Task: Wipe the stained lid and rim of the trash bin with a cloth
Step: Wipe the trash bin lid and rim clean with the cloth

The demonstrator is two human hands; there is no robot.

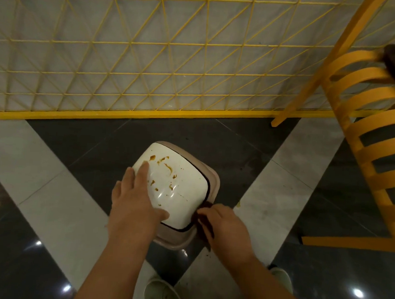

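Now | left hand flat on lid | right hand grips cloth at rim

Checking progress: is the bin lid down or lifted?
Down. The lid sits flat within the rim; the left hand rests on it.

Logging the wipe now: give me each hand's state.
Left hand: open, flat on the lid.
Right hand: gripping the dark cloth at the rim.
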